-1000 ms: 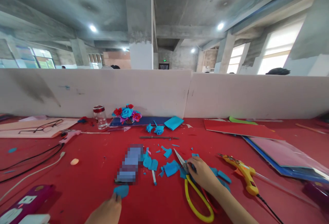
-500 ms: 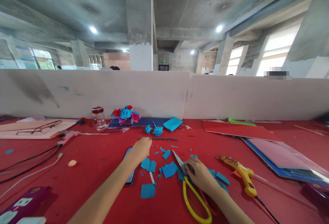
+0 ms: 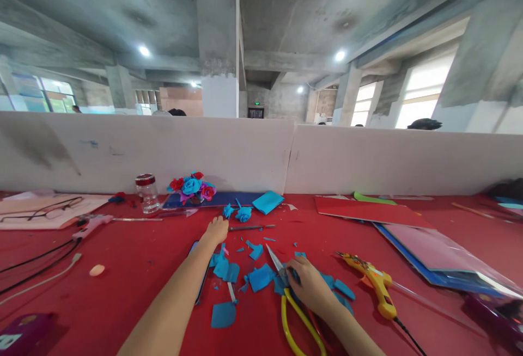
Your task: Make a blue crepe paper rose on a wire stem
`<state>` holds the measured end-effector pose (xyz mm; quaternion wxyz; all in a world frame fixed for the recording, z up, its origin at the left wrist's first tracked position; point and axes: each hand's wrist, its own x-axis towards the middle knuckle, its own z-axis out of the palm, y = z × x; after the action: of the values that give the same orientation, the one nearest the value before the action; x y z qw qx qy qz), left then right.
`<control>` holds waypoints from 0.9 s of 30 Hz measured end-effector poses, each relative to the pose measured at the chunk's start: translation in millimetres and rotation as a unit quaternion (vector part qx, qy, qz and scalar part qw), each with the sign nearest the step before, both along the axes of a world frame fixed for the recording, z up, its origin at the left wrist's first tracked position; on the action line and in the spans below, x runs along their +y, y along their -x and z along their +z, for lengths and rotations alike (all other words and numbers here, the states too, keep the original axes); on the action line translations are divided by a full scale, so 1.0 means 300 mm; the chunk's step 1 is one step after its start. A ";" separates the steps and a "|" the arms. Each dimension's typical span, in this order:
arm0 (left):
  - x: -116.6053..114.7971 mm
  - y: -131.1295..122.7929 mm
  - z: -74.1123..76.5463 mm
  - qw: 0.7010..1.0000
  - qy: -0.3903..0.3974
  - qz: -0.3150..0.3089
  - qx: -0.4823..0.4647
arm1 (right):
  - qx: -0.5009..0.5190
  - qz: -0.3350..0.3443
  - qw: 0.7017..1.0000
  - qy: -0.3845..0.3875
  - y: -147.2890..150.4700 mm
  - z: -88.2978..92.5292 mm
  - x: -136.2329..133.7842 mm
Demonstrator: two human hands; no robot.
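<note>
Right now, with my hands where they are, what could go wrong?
The scissors at your right hand have their blades beside loose blue pieces, so a stray snip might nick one. With your left hand stretched forward, that forearm covers most of the phone and could nudge it. The yellow glue gun lies off to your right; if it's hot, which I can't tell, it might burn you.

My red worktop (image 3: 131, 280) is strewn with blue scraps (image 3: 260, 278) in front of me, a thin rod (image 3: 252, 227) beyond them. Scissors (image 3: 287, 292) lie among them, a yellow glue gun (image 3: 379, 288) to the right, and a jar (image 3: 147, 195) stands at the back left.
</note>
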<state>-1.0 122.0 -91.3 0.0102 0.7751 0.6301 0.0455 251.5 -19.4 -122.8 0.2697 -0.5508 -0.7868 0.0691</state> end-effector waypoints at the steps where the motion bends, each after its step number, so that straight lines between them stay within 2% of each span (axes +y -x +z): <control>1: 0.001 0.005 0.005 1.000 0.007 -0.004 -0.015 | -0.001 0.001 1.000 -0.001 -0.001 -0.001 0.001; 5: -0.023 0.016 0.051 0.994 0.027 -0.025 -0.103 | -0.004 0.005 1.000 -0.005 -0.004 -0.004 0.001; 8: -0.084 -0.007 0.098 0.979 0.041 -0.055 -0.191 | 0.037 0.011 0.999 -0.037 0.003 0.007 0.000; 10: -0.153 -0.043 0.117 0.961 0.070 -0.085 -0.254 | 0.110 0.007 0.993 -0.047 0.022 0.022 0.000; 13: -0.288 -0.120 0.112 0.922 0.124 -0.119 -0.348 | 0.274 0.016 0.961 0.016 0.072 0.054 -0.001; 15: -0.380 -0.169 0.092 0.782 0.228 -0.107 -0.569 | 0.380 0.062 0.920 0.070 0.112 0.077 -0.002; 17: -0.454 -0.204 0.069 0.668 0.299 -0.089 -0.676 | 0.448 0.109 0.882 0.101 0.149 0.097 -0.003; 18: -0.480 -0.214 0.059 0.620 0.324 -0.086 -0.709 | 0.466 0.122 0.869 0.114 0.165 0.105 -0.004; 19: -0.498 -0.219 0.051 0.586 0.330 -0.073 -0.737 | 0.476 0.127 0.861 0.128 0.178 0.110 -0.003; 20: -0.508 -0.219 0.044 0.565 0.333 -0.067 -0.752 | 0.483 0.129 0.854 0.143 0.189 0.113 -0.003; 22: -0.509 -0.207 0.034 0.558 0.330 -0.070 -0.758 | 0.492 0.129 0.845 0.164 0.204 0.110 -0.001; 23: -0.504 -0.198 0.030 0.571 0.325 -0.074 -0.750 | 0.494 0.130 0.844 0.164 0.208 0.104 -0.002; 24: -0.497 -0.188 0.026 0.595 0.315 -0.076 -0.736 | 0.494 0.132 0.845 0.156 0.209 0.097 -0.002; 27: -0.480 -0.164 0.012 0.696 0.262 -0.080 -0.664 | 0.487 0.122 0.854 0.136 0.200 0.069 -0.009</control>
<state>48.2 -22.0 -87.8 0.6319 0.5569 0.3819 0.3804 191.6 -22.0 -102.2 0.5304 -0.3775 -0.5985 0.4669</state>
